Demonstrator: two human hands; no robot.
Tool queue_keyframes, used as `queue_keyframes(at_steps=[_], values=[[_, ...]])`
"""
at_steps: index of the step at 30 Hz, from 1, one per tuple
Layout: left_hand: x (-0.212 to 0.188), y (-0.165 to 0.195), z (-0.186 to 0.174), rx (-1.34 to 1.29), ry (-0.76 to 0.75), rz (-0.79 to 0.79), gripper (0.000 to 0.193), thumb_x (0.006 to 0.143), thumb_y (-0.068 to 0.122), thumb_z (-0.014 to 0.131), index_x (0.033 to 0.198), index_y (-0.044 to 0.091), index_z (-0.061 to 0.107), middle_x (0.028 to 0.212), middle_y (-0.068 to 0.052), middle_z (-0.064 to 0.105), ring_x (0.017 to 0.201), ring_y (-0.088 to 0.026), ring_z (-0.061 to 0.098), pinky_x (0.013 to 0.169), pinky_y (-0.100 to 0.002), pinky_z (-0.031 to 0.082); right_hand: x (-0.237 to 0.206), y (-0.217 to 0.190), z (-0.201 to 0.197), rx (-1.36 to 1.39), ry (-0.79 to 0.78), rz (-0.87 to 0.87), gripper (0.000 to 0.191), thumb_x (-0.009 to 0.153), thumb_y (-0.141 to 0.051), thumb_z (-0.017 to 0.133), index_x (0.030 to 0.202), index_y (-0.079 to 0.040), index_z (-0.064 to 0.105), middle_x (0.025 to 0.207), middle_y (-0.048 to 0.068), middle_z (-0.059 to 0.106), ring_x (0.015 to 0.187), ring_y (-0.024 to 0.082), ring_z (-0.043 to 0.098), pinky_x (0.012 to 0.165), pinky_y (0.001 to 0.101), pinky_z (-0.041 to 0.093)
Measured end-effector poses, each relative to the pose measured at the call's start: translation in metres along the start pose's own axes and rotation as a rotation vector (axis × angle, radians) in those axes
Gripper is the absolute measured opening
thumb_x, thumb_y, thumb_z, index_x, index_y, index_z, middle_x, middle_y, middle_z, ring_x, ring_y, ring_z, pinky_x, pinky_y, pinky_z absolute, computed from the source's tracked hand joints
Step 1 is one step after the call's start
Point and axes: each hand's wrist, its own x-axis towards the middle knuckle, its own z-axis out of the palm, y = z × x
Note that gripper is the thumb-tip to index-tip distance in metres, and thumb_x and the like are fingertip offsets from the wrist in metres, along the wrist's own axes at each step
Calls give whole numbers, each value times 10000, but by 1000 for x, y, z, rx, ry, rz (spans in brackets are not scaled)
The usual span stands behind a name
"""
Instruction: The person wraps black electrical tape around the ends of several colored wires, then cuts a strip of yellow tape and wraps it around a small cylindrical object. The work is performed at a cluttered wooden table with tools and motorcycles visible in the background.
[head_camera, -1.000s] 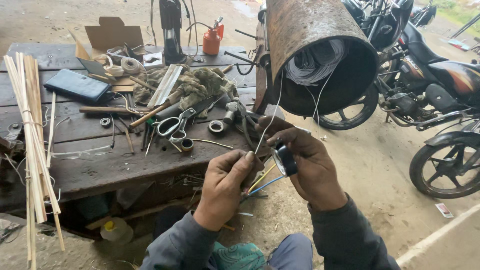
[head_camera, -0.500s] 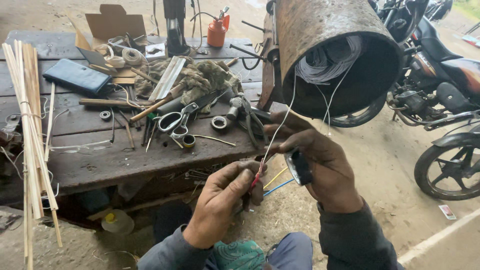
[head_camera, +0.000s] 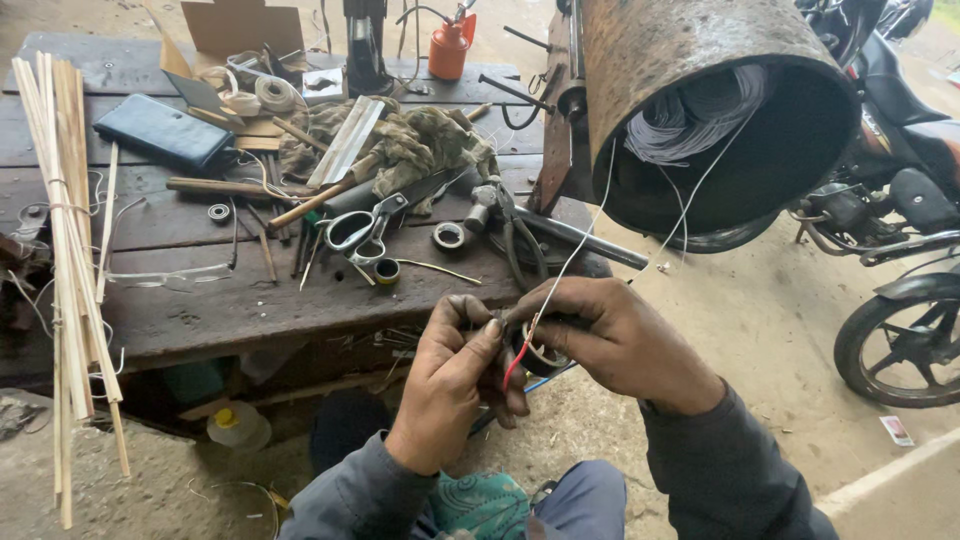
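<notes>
Head view: red wire (head_camera: 517, 358) runs upright between both hands' fingers (head_camera: 478, 345).

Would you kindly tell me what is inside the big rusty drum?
Inside the rusty drum sits a coil of pale wire; thin strands run from it toward the hands. The dark lower interior and whatever lies behind the coil cannot be seen.

scissors (head_camera: 362, 229), orange oil can (head_camera: 450, 45), motorcycle wheel (head_camera: 905, 345)
</notes>
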Motion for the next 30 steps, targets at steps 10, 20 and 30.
queue_keyframes(at_steps=[10,20,30], values=[[-1,0,-3,65,2,28,167,1035,171,559,1034,70,427,708,-91,644,507,-158,646,399,-266,510,-7,2,1,96,-11,37,219,896,-3,683,1108,2,738,988,62,756,939,125,715,833,279,591],[-7,6,5,240,-29,112,174,1016,181,639,1016,16,586,708,-54,620,527,-109,580,439,-245,456,-13,0,0,97,9,20,171,895,-11,698,1061,7,736,936,48,727,889,120,698,785,280,582],[-15,18,16,1185,81,727,140,991,134,635,999,-4,661,799,-99,628,611,-170,617,523,-321,481,-15,-2,-1,26,25,-73,170,915,-43,703,1080,-13,725,931,51,726,869,134,695,770,290,587]])
